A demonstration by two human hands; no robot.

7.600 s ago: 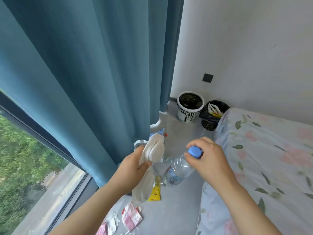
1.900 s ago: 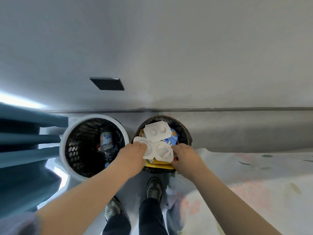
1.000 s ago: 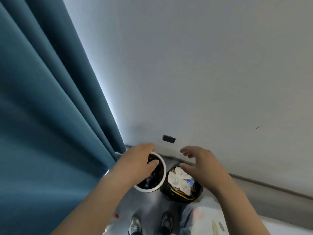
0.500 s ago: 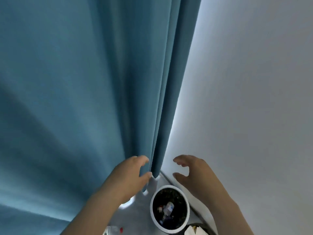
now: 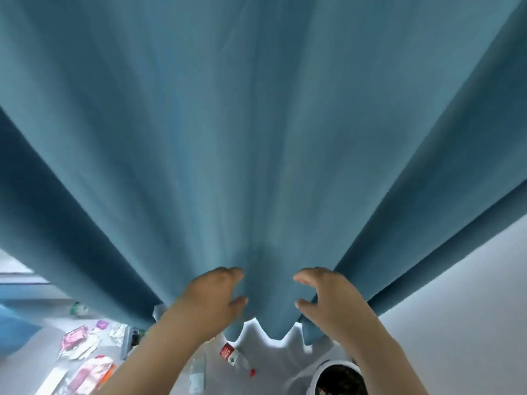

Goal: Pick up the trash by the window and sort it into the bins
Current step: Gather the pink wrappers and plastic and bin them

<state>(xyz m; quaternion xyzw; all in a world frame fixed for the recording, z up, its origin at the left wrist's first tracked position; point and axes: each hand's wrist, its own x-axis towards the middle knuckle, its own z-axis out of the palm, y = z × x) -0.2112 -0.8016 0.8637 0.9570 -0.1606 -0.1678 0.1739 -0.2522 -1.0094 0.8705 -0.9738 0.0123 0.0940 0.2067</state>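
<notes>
Bottle [image 5: 234, 357] on floor — red cap toward white bin [image 5: 316, 377] — both hands' grip released.

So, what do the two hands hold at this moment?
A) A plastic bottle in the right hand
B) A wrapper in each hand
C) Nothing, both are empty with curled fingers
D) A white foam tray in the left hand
C: the left hand and the right hand are both open and empty in front of the blue curtain; the bottle lies on the floor.

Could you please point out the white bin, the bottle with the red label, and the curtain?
White bin [image 5: 319, 372]: head view, left rim.
Bottle [image 5: 228, 352]: head view, red label.
Curtain [image 5: 256, 138]: head view, middle fold.
</notes>
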